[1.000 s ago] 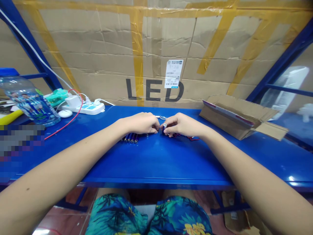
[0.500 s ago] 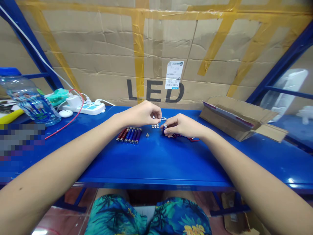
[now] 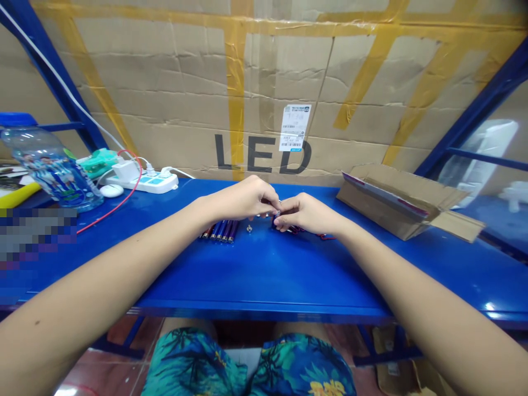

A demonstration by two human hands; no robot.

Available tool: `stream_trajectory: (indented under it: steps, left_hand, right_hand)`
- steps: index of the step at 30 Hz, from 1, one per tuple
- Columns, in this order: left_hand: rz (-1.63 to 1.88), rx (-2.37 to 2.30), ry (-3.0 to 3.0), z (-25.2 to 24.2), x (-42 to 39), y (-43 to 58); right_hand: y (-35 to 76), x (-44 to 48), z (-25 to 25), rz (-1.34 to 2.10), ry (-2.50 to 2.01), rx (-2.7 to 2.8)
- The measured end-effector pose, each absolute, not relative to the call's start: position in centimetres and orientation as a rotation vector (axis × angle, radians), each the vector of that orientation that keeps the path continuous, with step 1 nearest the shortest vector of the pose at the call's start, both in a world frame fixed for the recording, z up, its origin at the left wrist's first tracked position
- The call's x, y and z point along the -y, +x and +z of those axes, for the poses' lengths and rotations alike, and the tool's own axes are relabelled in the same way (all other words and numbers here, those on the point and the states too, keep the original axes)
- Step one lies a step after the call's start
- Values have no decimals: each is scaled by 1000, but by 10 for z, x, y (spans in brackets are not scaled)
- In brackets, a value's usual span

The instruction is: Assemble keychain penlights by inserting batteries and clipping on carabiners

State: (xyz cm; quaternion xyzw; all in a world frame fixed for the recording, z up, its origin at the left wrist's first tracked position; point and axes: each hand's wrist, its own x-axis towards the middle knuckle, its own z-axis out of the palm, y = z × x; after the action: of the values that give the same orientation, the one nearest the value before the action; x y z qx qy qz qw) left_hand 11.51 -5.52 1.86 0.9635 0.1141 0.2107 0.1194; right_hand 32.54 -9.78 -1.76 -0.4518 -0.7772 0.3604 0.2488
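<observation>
My right hand (image 3: 303, 213) is closed around a short dark-blue metal tube (image 3: 274, 221), held upright with its silver end up. My left hand (image 3: 256, 199) pinches a small silver metal piece (image 3: 278, 213) at that top end; the fingers mostly cover it. Under my left wrist lies a row of several slim red and blue metal tubes (image 3: 223, 232), partly hidden by the hand. A loose small silver part (image 3: 249, 229) sits on the blue table between this row and my right hand. Red cords (image 3: 297, 229) lie below my right hand.
An open cardboard box (image 3: 383, 203) stands at the right. On the left are a plastic bottle (image 3: 53, 165), a white power strip (image 3: 152, 182), a white mouse-shaped item (image 3: 111, 191) and a red cable (image 3: 131, 192). A large taped cardboard sheet (image 3: 185, 82) rises behind the table.
My left hand has moved right and slightly down, bringing its fingertips to the top of the blue tube. It now covers more of the small silver parts. My right hand stays nearly in place.
</observation>
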Motion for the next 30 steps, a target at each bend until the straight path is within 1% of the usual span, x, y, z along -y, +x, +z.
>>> stream_trajectory:
  steps: [5, 10, 16, 18, 20, 22, 24, 26, 30]
  left_hand:
    - [552, -355, 2856, 17, 56, 109]
    - [618, -510, 2774, 10, 56, 101]
    - [732, -626, 2718, 1, 54, 98]
    - [859, -654, 2689, 1, 52, 98]
    - [1064, -713, 2599, 4, 49, 98]
    - [1301, -779, 2442, 7, 44, 97]
    - [1479, -822, 2252, 9, 39, 97]
    - [1554, -820, 2054, 9, 35, 99]
    - [1518, -786, 1707, 5, 34, 108]
  right_hand:
    - [321, 97, -20, 1047, -1247, 2026]
    - [312, 99, -19, 989, -1259, 1987]
    - [308, 97, -20, 1061, -1267, 1907]
    - [309, 98, -20, 970, -1334, 1873]
    - [308, 100, -19, 743, -1405, 1890]
    - [302, 104, -18, 512, -1410, 1994]
    - [291, 109, -20, 390, -1371, 2135]
    - [276, 112, -23, 317, -1355, 2251]
    - [256, 112, -31, 218, -1295, 2431]
